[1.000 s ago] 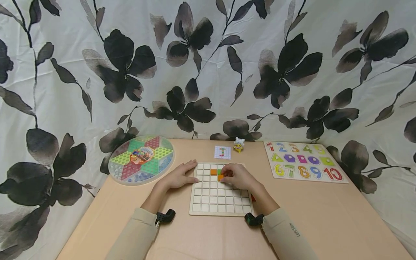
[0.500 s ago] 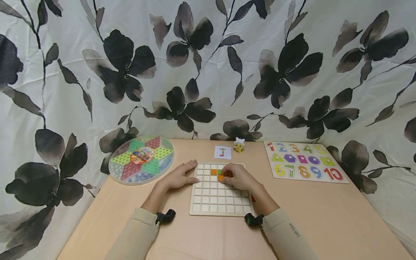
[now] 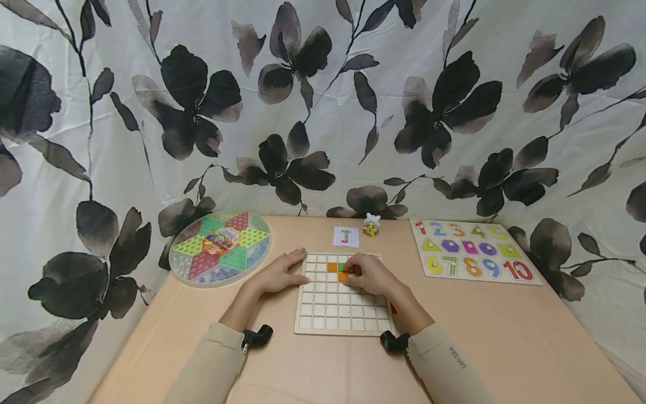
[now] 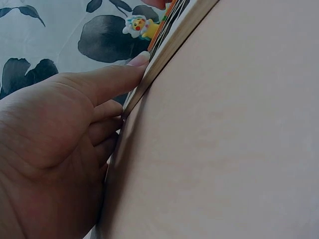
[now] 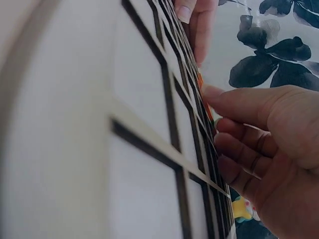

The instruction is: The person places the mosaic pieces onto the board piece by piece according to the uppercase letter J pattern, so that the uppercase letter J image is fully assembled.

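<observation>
A pale grid board [image 3: 330, 312] with square cells lies before me in the head view. Its upper rows hold an orange tile [image 3: 332, 267], part of a green tile and a lower orange tile [image 3: 343, 277]. At the lower orange tile, my right hand [image 3: 372, 276] has its thumb and fingers bent, pinching it. The right wrist view shows that thumb [image 5: 239, 103] against an orange edge. My left hand [image 3: 275, 276] rests along the board's left side, fingers extended. In the left wrist view its thumb [image 4: 112, 82] lies on the rim.
Behind the board lie a small gridded card [image 3: 346, 237] with a J shape and a little yellow-and-white figure [image 3: 370, 225]. A round star-patterned game board [image 3: 220, 249] is at left, a number-and-shape board [image 3: 474, 251] at right. Something red [image 3: 393, 308] peeks out by the right wrist.
Both hands and the tiles look the same throughout. At the far left, the flowered cloth's pattern shifts to the right.
</observation>
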`<state>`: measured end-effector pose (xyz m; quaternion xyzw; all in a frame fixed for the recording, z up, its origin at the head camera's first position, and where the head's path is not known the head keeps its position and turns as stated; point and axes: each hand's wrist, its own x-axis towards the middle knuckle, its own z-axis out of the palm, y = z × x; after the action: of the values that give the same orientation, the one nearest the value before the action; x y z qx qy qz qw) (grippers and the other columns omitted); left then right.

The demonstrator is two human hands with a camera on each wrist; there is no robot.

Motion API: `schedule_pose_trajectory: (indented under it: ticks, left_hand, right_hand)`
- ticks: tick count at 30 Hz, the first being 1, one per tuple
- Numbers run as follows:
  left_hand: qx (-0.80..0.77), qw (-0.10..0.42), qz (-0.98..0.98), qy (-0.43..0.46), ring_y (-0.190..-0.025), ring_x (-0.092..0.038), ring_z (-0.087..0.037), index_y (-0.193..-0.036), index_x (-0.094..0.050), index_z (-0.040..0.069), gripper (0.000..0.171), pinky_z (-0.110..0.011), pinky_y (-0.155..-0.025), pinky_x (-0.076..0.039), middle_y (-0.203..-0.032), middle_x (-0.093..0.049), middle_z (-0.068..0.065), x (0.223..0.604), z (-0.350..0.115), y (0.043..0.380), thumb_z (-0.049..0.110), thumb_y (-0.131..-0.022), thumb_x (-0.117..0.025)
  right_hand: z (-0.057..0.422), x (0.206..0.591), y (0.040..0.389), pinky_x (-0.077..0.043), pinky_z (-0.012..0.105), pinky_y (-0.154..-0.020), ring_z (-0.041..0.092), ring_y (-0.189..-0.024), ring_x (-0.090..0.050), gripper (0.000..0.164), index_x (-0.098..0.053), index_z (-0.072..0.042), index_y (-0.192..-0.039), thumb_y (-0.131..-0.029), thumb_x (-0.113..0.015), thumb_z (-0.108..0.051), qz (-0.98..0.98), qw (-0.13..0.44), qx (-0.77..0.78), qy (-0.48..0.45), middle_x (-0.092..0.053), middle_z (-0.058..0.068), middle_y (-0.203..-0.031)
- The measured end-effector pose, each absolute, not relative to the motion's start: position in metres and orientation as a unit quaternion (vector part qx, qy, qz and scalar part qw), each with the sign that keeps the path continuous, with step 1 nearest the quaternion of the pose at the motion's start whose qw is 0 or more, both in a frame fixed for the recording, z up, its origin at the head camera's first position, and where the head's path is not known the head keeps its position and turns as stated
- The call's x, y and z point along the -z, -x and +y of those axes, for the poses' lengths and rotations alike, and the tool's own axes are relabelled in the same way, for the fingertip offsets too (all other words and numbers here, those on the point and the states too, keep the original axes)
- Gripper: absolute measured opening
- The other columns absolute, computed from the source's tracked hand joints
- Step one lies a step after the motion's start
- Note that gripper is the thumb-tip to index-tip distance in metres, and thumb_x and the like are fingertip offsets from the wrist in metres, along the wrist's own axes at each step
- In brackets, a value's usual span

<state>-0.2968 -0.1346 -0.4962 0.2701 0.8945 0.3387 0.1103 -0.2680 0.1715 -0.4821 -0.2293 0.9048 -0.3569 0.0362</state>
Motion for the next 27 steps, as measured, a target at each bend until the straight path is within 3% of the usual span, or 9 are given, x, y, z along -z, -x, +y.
schedule_pose_trajectory:
  ticks: [16, 27]
  left_hand:
    - [-0.342, 0.111, 0.893, -0.27, -0.162, -0.016, -0.034, -0.162, -0.033, 0.0, 0.087, -0.052, -0.134, -0.004, -0.172, -0.023, -0.017, 0.492, -0.134, 0.295, 0.04, -0.096, -0.073]
    - [-0.34, 0.11, 0.893, -0.271, -0.162, -0.016, -0.034, -0.161, -0.034, 0.001, 0.086, -0.052, -0.134, -0.004, -0.172, -0.023, -0.016, 0.493, -0.134, 0.295, 0.041, -0.096, -0.073]
  right_hand:
    - [0.184, 0.464, 0.267, -0.055, 0.027, -0.076, 0.019, -0.089, -0.061, 0.028, -0.073, -0.003, -0.118, -0.093, -0.079, -0.014, 0.882, 0.023, 0.401, 0.245, -0.071, 0.009, -0.103]
    - [0.189, 0.459, 0.264, -0.055, 0.031, -0.084, 0.02, -0.095, -0.061, 0.031, -0.074, -0.006, -0.12, -0.093, -0.08, -0.019, 0.883, 0.014, 0.406, 0.237, -0.073, 0.006, -0.11]
